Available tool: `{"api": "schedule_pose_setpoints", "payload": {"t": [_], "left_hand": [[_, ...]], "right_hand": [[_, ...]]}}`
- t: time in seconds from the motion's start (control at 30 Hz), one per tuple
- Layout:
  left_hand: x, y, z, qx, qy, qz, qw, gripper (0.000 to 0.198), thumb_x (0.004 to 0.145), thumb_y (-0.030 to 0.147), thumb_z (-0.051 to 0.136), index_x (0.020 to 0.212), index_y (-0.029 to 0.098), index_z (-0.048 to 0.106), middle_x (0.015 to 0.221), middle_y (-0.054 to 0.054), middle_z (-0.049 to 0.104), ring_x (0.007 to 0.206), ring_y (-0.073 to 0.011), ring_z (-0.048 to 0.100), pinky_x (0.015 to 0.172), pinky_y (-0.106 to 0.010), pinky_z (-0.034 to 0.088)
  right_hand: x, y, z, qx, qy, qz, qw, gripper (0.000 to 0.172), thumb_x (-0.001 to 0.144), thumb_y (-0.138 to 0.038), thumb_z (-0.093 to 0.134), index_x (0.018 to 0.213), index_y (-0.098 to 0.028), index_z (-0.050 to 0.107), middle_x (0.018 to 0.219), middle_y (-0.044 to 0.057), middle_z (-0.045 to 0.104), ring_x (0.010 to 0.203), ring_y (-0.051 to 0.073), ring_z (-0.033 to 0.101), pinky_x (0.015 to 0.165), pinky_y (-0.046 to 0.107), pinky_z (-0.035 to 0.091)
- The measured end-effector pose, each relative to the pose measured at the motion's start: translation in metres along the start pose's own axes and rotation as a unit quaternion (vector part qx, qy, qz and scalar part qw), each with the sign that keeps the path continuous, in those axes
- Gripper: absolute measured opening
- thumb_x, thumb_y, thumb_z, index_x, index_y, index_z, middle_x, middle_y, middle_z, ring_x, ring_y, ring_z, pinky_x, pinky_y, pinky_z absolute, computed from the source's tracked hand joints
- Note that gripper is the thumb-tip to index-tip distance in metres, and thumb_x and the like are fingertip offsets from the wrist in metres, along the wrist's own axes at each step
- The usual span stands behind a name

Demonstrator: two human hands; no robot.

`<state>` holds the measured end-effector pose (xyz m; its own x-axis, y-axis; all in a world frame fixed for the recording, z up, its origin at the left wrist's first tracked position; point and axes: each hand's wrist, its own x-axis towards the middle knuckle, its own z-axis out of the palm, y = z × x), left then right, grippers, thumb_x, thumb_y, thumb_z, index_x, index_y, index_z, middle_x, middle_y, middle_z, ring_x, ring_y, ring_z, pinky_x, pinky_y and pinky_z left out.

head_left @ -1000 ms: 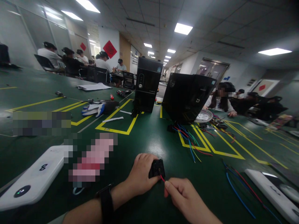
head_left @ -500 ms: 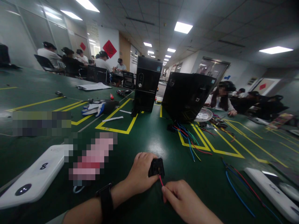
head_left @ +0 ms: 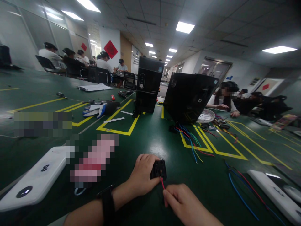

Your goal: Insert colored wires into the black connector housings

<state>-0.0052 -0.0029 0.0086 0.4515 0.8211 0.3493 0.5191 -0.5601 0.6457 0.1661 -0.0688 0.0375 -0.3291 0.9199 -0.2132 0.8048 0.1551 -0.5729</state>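
My left hand is closed around the left side of a small black block-like part, holding it low over the green table. The part's exact kind I cannot make out. A red wire runs from the part's near edge toward me. My right hand pinches this wire between thumb and forefinger, close below the part; a short end hangs under the fingertips. Where the wire meets the part is too small to see clearly.
Two black computer towers stand ahead. Loose coloured wires lie by the right tower, more blue and red wires to my right. White devices flank me. A glove lies left. A person sits across at right.
My hands, the black part and the red wire stay almost as they were. The view has shifted very slightly. A hand of the person across the table has come up before their chest.
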Motion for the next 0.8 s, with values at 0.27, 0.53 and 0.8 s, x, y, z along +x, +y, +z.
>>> {"api": "schedule_pose_setpoints", "payload": {"t": [0.27,0.53,0.8], "left_hand": [[-0.0005,-0.0009,0.0021,0.006,0.007,0.002,1.000,0.037,0.068,0.025,0.069,0.101,0.024,0.052,0.100,-0.003,0.059,0.096,-0.0252,0.051,0.089,-0.041,0.034],[-0.0005,0.0008,-0.0007,0.005,-0.002,-0.005,1.000,0.037,0.067,0.024,0.068,0.100,0.024,0.053,0.099,-0.002,0.059,0.096,-0.0253,0.051,0.090,-0.041,0.033],[-0.0007,0.0014,-0.0003,-0.004,0.000,-0.004,1.000,0.038,0.066,0.021,0.068,0.101,0.024,0.052,0.101,-0.002,0.059,0.099,-0.0255,0.050,0.092,-0.042,0.032]], "right_hand": [[-0.0018,-0.0019,0.0000,0.084,0.040,-0.016,0.996,0.042,0.092,-0.036,0.036,0.062,-0.016,0.058,0.047,-0.004,0.044,0.045,0.009,0.042,0.048,0.020,0.028],[0.0001,-0.0007,0.0052,0.136,0.027,-0.013,0.990,0.041,0.092,-0.036,0.035,0.062,-0.016,0.055,0.043,-0.006,0.038,0.040,0.008,0.036,0.044,0.019,0.026],[-0.0002,-0.0036,0.0035,-0.042,0.005,0.017,0.999,0.039,0.091,-0.028,0.039,0.065,-0.018,0.066,0.061,0.002,0.063,0.060,0.013,0.058,0.056,0.022,0.034]]}}
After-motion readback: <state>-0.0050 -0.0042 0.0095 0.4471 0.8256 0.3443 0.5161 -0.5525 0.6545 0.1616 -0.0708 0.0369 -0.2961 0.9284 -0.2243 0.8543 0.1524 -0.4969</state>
